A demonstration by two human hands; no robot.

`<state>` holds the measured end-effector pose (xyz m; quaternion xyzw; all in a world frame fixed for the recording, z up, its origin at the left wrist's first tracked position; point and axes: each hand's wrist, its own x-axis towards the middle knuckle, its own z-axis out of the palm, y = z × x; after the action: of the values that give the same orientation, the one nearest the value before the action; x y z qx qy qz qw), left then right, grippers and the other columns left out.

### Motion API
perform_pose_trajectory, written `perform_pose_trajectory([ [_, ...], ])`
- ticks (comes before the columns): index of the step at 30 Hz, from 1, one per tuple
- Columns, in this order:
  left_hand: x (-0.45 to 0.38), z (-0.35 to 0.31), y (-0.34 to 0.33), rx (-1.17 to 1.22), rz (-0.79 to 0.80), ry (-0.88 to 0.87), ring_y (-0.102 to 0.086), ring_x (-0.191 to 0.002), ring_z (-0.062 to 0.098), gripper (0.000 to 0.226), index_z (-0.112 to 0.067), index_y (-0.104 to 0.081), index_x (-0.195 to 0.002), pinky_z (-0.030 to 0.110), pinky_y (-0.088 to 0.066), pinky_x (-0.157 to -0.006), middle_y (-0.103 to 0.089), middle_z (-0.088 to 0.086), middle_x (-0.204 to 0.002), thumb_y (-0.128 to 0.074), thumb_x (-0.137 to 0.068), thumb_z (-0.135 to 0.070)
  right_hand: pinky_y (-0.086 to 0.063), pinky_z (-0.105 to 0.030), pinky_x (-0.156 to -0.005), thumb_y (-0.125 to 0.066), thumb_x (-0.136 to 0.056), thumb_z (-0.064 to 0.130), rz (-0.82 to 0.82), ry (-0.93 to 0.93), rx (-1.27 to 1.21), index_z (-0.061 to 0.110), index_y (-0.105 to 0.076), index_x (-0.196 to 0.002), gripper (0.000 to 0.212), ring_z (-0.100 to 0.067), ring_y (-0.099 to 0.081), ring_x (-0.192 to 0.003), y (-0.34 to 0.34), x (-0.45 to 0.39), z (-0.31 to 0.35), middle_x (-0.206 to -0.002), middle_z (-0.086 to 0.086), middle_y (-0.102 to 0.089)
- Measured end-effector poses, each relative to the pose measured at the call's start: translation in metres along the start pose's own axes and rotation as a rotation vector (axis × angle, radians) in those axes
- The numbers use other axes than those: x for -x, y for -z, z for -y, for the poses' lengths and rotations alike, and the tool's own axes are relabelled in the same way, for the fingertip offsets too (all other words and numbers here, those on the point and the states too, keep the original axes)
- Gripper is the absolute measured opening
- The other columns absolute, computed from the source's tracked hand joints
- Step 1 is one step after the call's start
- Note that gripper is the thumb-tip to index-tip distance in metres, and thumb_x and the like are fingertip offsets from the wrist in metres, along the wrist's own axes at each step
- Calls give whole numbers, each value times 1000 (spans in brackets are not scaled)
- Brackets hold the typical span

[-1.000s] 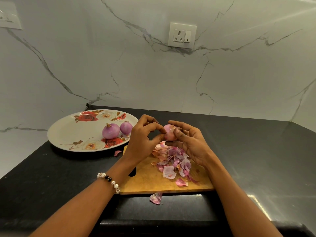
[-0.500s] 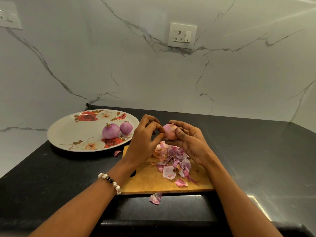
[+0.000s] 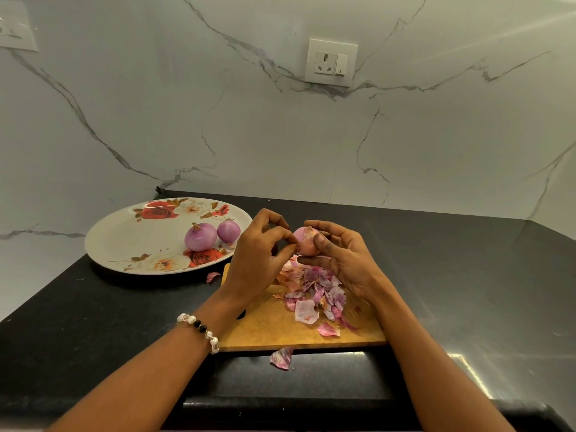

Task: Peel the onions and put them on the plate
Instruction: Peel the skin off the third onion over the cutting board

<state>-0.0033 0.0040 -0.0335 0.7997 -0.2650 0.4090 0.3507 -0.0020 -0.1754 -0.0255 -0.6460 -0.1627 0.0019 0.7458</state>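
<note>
A glossy black stone bench (image 3: pixel 467 291) runs beneath a white marble wall with grey veins, where a white socket plate (image 3: pixel 331 62) is mounted. On the bench's left part lies an oval white plate with red rose prints (image 3: pixel 124 241), carrying two smooth, round, peeled purple onions (image 3: pixel 200 236), side by side and touching. A rectangular wooden cutting board (image 3: pixel 280 332) sits at the near edge, heaped with thin, papery pink and purple onion skins (image 3: pixel 314 291); one scrap lies off its front edge. Above the board, the right hand (image 3: pixel 346 260) cradles a pale pink, partly peeled onion (image 3: pixel 307 241), fingers curled round it. The left hand (image 3: pixel 255 260), with a pearl-and-black bead bracelet (image 3: pixel 201 332) at its wrist, pinches the onion's side with thumb and forefinger.
</note>
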Motion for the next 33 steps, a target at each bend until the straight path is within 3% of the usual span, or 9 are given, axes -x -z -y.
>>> perform_pose_trajectory([
  [7,0,5,-1,53,88,57,-52,-93,10,11,-8,-71,-83,5,-43,-67,-48,7,-112,-75,-78,-17,-61,-42,-78,-58,-95,6,19,-25,95,6,-63,-123,29,-36,-67,-107,2,0,-1,-128,-21,-54],
  [13,0,6,-3,42,202,65,-45,-98,7,13,-11,-63,-86,6,-36,-76,-39,6,-123,-61,-84,-24,-61,-42,-78,-59,-94,11,34,-41,84,6,-62,-123,30,-36,-67,-106,0,1,1,-129,-23,-55],
  [17,0,6,-5,52,257,80,-41,-105,8,5,-11,-55,-91,5,-35,-82,-34,6,-127,-59,-90,-15,-62,-39,-75,-60,-87,18,35,-61,-24,5,-63,-120,36,-37,-68,-104,-1,3,4,-126,-25,-57],
  [20,-1,6,-4,79,285,74,-42,-101,8,6,-14,-50,-91,2,-35,-79,-36,5,-123,-55,-92,-14,-63,-35,-71,-50,-96,8,3,-68,-146,3,-63,-116,24,-33,-71,-97,-1,4,7,-120,-20,-62],
  [25,-2,4,-3,94,244,58,-46,-87,6,11,-13,-52,-90,2,-38,-73,-39,-3,-108,-49,-88,-23,-62,-31,-68,-43,-101,4,-41,-60,-230,3,-64,-111,24,-29,-73,-93,0,4,10,-118,-17,-63],
  [30,-3,-1,0,155,183,42,-49,-76,8,3,-14,-50,-81,9,-42,-64,-49,-1,-93,-52,-81,-17,-62,-30,-68,-42,-102,6,-71,-56,-277,1,-62,-116,25,-30,-72,-93,1,3,11,-118,-19,-64],
  [33,-4,-3,3,271,167,146,-57,-73,13,8,-15,-56,-83,15,-49,-61,-60,-2,-81,-54,-80,-21,-61,-27,-61,-41,-102,8,-110,-68,-301,1,-61,-113,24,-27,-73,-81,2,4,13,-122,-25,-59],
])
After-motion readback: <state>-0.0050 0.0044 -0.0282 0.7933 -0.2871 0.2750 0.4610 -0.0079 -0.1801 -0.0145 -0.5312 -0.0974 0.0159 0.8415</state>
